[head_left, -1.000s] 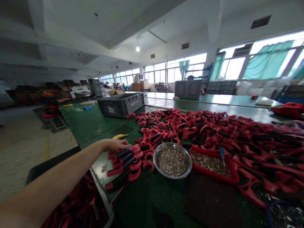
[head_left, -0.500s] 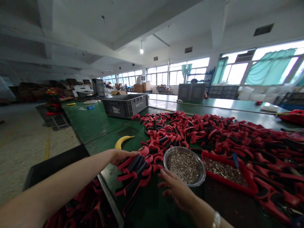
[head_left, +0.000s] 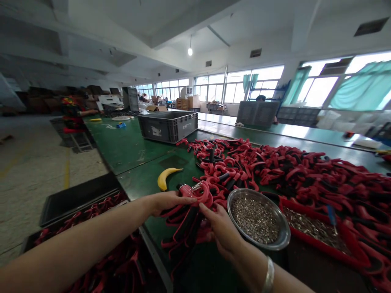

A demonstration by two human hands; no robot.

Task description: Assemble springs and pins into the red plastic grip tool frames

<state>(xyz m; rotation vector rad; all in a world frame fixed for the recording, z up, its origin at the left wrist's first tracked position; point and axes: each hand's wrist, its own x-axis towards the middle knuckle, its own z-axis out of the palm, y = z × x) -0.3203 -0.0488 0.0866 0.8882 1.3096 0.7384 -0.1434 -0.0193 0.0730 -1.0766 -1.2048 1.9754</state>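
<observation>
A bunch of red plastic clamps with black grips (head_left: 191, 219) sits between my hands at the table's near edge. A metal spring (head_left: 196, 186) shows at its top. My left hand (head_left: 171, 202) is closed on the bunch from the left, thumb along the top. My right hand (head_left: 224, 230) grips it from the right, its thumb near the left one; the other fingers are partly hidden. Just right of my right hand stands a round metal bowl (head_left: 259, 219) full of small metal pieces. A banana (head_left: 166, 178) lies behind my left hand.
A large heap of similar red and black parts (head_left: 284, 167) covers the table's right side. A red tray (head_left: 325, 236) holds metal pins and a blue-handled tool. Behind stands a grey crate (head_left: 166, 127). A crate of red parts (head_left: 122, 260) is below left. Co-workers (head_left: 71, 116) are farther off.
My right hand has come in from the bowl's side and closed on the bunch of clamps. The bunch has been tilted up, and the view has shifted left.
</observation>
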